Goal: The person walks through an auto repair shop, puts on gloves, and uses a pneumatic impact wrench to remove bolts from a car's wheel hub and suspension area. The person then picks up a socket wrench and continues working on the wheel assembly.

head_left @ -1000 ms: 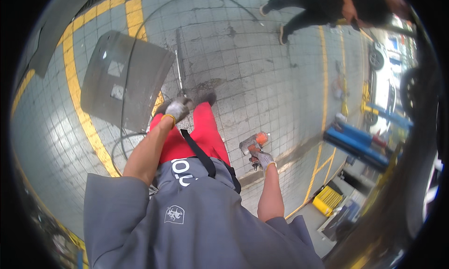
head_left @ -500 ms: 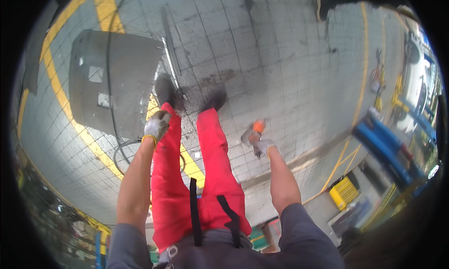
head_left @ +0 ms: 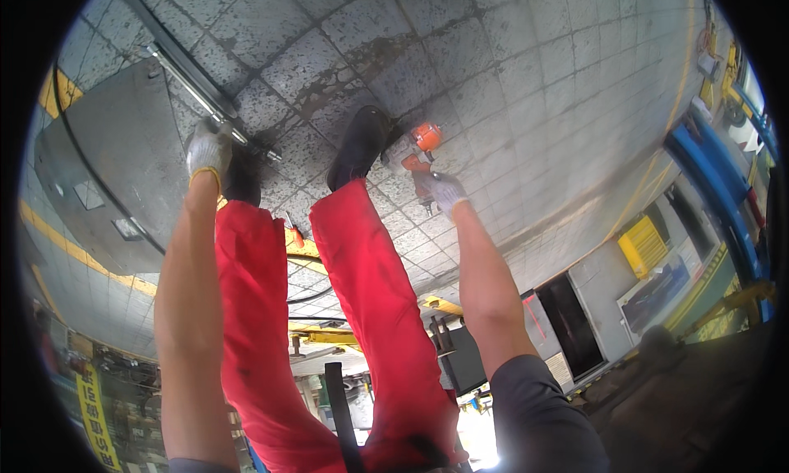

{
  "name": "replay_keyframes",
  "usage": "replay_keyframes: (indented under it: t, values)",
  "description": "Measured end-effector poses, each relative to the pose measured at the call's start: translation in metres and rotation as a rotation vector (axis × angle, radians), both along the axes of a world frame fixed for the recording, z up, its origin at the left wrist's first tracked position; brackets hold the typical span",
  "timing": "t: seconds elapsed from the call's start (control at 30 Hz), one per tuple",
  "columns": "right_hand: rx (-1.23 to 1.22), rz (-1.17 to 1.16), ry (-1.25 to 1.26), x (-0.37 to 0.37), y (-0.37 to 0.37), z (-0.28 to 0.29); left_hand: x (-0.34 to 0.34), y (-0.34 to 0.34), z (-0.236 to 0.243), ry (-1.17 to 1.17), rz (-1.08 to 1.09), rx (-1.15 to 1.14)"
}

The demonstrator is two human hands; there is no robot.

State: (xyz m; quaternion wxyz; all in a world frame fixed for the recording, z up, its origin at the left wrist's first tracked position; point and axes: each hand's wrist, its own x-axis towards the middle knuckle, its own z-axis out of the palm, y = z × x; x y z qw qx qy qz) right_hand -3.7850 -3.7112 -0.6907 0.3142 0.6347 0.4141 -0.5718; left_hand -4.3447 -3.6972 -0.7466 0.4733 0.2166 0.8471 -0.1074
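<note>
My left hand [head_left: 209, 150], in a pale work glove, is down at the floor beside my left boot. Its fingers are closed round the lower part of a long shiny metal bar [head_left: 189, 80]; a dark strip [head_left: 177, 47] runs alongside that bar. Whether the bar is lifted off the tiles I cannot tell. In my gloved right hand [head_left: 446, 191] is an orange and dark pistol-shaped impact wrench [head_left: 418, 162], held by its grip just above the floor, right of my right boot [head_left: 359, 144]. The glove hides part of the grip.
A grey flat panel [head_left: 107, 156] lies at the left with a black hose [head_left: 86, 173] across it. On the floor between my legs is a small orange-handled tool [head_left: 294, 232]. At the right stand a blue lift post [head_left: 713, 193] and a yellow box [head_left: 643, 247].
I have bent lower. My left hand has moved from beside my knee down to the metal bar and closed on it. My right hand still holds the impact wrench, now nearer my right boot.
</note>
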Motion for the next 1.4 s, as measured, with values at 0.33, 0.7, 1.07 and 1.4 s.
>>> replay_keyframes:
  t: [0.33,0.7,1.07,1.4]
  values:
    - [0.16,-0.508,-0.21,0.03,-0.002,-0.017,-0.012,0.01,-0.054,0.018,0.118,-0.088]
    - [0.642,-0.608,-0.162,-0.14,0.069,0.07,-0.009,0.022,-0.032,-0.101,0.4,0.009]
    - [0.061,-0.367,0.273,-0.326,0.049,0.167,0.028,-0.007,0.101,-0.477,0.537,0.45]
    - [-0.064,-0.564,0.325,-0.356,0.02,0.174,0.066,0.015,0.185,-0.978,1.145,0.216]
